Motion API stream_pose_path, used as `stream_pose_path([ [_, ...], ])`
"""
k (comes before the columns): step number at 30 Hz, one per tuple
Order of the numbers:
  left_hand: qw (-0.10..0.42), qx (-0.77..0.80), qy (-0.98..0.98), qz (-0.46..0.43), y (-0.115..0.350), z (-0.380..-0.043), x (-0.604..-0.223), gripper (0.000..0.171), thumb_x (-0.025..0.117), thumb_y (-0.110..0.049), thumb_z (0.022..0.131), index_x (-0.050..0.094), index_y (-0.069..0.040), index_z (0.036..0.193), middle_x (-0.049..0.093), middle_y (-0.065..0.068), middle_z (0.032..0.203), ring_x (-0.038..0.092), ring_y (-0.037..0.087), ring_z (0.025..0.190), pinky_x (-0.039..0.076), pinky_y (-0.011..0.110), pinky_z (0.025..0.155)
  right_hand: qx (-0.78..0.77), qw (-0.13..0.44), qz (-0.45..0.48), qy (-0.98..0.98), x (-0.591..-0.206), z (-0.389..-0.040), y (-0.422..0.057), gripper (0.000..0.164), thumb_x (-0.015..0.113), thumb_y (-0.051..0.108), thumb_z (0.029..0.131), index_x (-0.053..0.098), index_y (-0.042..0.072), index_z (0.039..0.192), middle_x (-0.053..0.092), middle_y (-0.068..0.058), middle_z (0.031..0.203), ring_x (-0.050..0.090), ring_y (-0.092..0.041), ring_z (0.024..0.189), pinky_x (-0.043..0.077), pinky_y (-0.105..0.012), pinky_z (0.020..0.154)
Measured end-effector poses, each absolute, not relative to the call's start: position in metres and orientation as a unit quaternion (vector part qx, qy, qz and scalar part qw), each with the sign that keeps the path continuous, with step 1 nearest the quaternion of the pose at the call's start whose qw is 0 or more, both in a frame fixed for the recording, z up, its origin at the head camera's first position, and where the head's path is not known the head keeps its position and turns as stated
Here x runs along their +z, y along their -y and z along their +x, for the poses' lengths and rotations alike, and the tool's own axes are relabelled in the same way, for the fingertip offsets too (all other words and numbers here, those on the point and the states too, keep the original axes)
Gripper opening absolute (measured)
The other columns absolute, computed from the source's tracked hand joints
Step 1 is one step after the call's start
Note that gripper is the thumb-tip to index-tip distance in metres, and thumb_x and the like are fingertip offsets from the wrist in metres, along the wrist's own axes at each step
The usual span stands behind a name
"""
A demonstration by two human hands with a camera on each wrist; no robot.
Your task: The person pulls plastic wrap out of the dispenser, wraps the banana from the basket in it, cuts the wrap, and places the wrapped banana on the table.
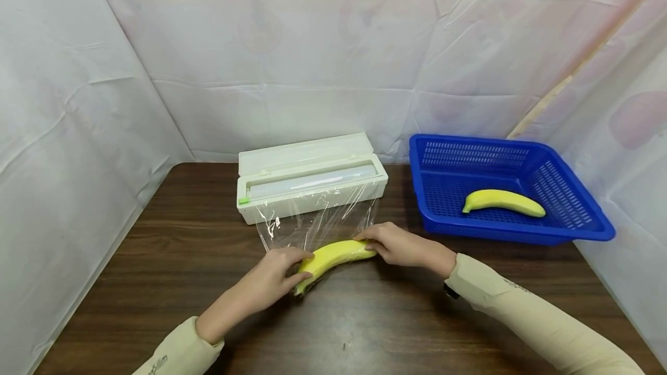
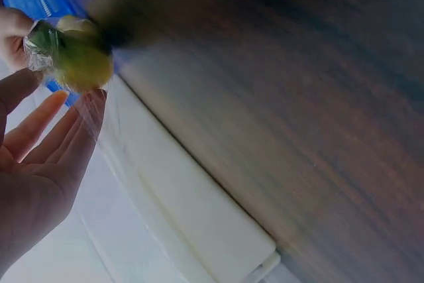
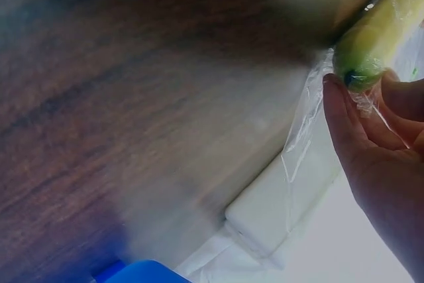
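Note:
A yellow banana (image 1: 337, 252), partly covered in clear plastic wrap, is between my two hands over the near middle of the table. My left hand (image 1: 271, 276) grips its left, stem end, with the thumb on the near side. At the other end, my right hand (image 1: 401, 246) pinches the tip and the film around it. From the banana, a sheet of cling film (image 1: 318, 225) runs back to the white dispenser box (image 1: 250, 214), still joined to the roll (image 1: 312, 183) inside. In the right wrist view, wrinkled film lies over the banana's dark tip (image 3: 361, 77).
To the right stands a blue plastic basket (image 1: 500, 235) holding a second banana (image 1: 503, 201). The dispenser's lid (image 1: 304, 152) is raised toward the back curtain (image 1: 333, 45). Brown wooden tabletop (image 1: 172, 247) extends on both sides of my arms.

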State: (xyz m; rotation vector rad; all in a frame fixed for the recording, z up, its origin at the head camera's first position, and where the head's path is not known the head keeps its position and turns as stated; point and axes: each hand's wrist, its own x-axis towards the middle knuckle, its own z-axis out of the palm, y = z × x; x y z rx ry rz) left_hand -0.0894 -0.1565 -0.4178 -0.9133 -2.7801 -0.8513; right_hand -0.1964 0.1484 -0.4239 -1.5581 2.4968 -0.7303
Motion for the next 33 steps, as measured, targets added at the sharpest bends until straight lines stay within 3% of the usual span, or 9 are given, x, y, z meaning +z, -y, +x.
stream_pose_path([
  [7,0.033,-0.288,0.907,-0.306,0.16,-0.091,-0.422,0.029,0.079,-0.008,0.094,0.075,0.002,0.121,0.077,0.015,0.117,0.075,0.029,0.109,0.061,0.04,0.093,-0.257,0.072,-0.498,-0.825,-0.426,-0.198,-0.149,0.026,0.065,-0.005,0.1,0.074,-0.001,0.124,0.076,-0.012,0.118,0.072,-0.023,0.107,0.061,-0.038,0.09],
  [13,0.019,-0.258,0.911,-0.321,0.159,-0.09,-0.421,0.028,0.071,-0.011,0.102,0.074,0.0,0.128,0.075,0.016,0.121,0.074,0.029,0.109,0.063,0.035,0.087,-0.275,0.092,-0.478,-0.829,-0.428,-0.199,-0.15,0.024,0.065,-0.002,0.102,0.075,0.002,0.124,0.077,-0.008,0.115,0.069,-0.014,0.099,0.059,-0.031,0.083],
  [18,0.019,-0.251,0.916,-0.312,0.155,-0.086,-0.421,0.045,0.083,-0.025,0.094,0.073,0.002,0.129,0.074,0.016,0.122,0.074,0.026,0.109,0.062,0.036,0.087,-0.278,0.091,-0.474,-0.831,-0.43,-0.201,-0.149,0.023,0.064,-0.001,0.103,0.076,0.003,0.122,0.077,-0.006,0.111,0.068,-0.011,0.096,0.057,-0.029,0.081],
  [21,0.015,-0.247,0.92,-0.304,0.154,-0.085,-0.421,0.054,0.09,-0.02,0.087,0.07,0.005,0.13,0.073,0.018,0.124,0.073,0.028,0.111,0.062,0.038,0.09,-0.279,0.089,-0.471,-0.832,-0.43,-0.201,-0.149,0.022,0.064,-0.001,0.103,0.076,0.004,0.121,0.077,-0.005,0.11,0.069,-0.012,0.096,0.058,-0.03,0.081],
  [27,0.004,-0.269,0.919,-0.288,0.156,-0.09,-0.419,0.043,0.085,-0.005,0.089,0.069,0.011,0.126,0.074,0.023,0.121,0.073,0.033,0.113,0.061,0.043,0.092,-0.293,0.091,-0.459,-0.833,-0.432,-0.199,-0.148,0.02,0.063,0.0,0.104,0.074,0.002,0.12,0.077,-0.006,0.11,0.072,-0.016,0.099,0.06,-0.032,0.084],
  [33,-0.03,-0.324,0.906,-0.269,0.161,-0.098,-0.415,0.038,0.078,-0.005,0.095,0.069,0.012,0.127,0.077,0.021,0.116,0.075,0.021,0.098,0.063,0.033,0.082,-0.307,0.072,-0.458,-0.831,-0.434,-0.196,-0.147,0.019,0.06,0.0,0.106,0.061,0.0,0.125,0.077,-0.01,0.105,0.075,-0.023,0.098,0.061,-0.035,0.083],
])
